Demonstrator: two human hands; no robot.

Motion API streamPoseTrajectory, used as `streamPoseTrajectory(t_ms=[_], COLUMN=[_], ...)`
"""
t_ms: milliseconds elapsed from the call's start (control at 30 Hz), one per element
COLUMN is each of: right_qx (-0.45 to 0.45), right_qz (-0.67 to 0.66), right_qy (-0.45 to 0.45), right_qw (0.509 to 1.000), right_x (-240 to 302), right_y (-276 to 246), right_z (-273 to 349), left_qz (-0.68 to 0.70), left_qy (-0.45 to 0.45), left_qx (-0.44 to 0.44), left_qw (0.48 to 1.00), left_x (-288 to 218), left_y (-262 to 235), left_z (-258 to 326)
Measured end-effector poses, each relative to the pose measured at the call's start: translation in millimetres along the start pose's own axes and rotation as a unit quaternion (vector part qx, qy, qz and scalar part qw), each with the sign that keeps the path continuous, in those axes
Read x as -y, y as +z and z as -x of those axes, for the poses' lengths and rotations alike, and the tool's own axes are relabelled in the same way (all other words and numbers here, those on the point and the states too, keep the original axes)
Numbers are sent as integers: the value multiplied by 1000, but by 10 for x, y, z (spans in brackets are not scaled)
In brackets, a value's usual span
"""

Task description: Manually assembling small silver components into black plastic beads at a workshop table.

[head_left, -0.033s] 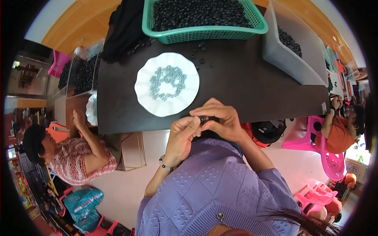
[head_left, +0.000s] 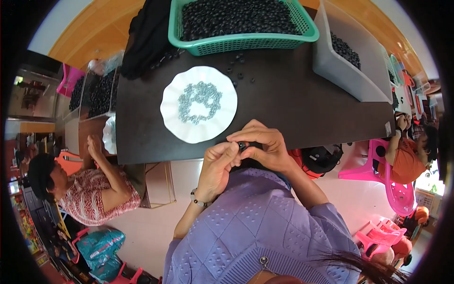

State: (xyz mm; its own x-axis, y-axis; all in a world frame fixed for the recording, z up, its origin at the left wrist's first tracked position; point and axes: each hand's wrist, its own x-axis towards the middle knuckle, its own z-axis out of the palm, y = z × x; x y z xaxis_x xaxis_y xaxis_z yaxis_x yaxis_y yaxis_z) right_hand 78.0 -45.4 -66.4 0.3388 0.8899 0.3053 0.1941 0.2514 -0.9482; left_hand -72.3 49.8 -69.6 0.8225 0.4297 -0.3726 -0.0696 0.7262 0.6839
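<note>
Just beyond my chest, at the table's near edge, my two hands meet around a small round black piece (head_left: 242, 146). My left hand (head_left: 220, 162) pinches it between thumb and fingers from the left. From the right, my right hand (head_left: 270, 147) has its thumb and fingertips closed on the same piece, its index finger arched over the top. The fingers cover much of it. Beyond the hands, a white scalloped plate (head_left: 172, 123) holds many tiny clear, greyish pieces, spread in a rough ring.
A green basket (head_left: 246, 43) heaped with black pieces stands at the back of the dark table (head_left: 283, 109). Right of it sits a translucent bin (head_left: 340, 78) of similar pieces. Black cloth (head_left: 144, 42) lies back left. Loose black pieces (head_left: 240, 75) dot the tabletop. Other people work at both sides.
The plate, basket and bin sit very slightly differently in the picture, as the view has shifted a little. Both hands keep nearly the same pose around the black piece.
</note>
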Motion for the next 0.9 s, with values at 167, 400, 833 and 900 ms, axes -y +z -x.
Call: streamPoseTrajectory(t_ms=[167,400,833,900], right_qx=[-31,-170,-370,-323], right_qz=[47,241,557,582], right_qy=[-12,-80,121,196], right_qw=[998,952,734,721], right_x=[17,356,475,471], right_y=[-163,-800,-2784,-2769], right_z=[-53,-239,-645,-725], left_qz=[93,122,100,96], left_qy=[-26,-68,-87,-86], left_qx=[50,75,89,88], left_qw=[994,987,987,988], left_x=[62,55,30,37], left_y=[-49,-112,-112,-153], left_z=[-163,-329,-315,-301])
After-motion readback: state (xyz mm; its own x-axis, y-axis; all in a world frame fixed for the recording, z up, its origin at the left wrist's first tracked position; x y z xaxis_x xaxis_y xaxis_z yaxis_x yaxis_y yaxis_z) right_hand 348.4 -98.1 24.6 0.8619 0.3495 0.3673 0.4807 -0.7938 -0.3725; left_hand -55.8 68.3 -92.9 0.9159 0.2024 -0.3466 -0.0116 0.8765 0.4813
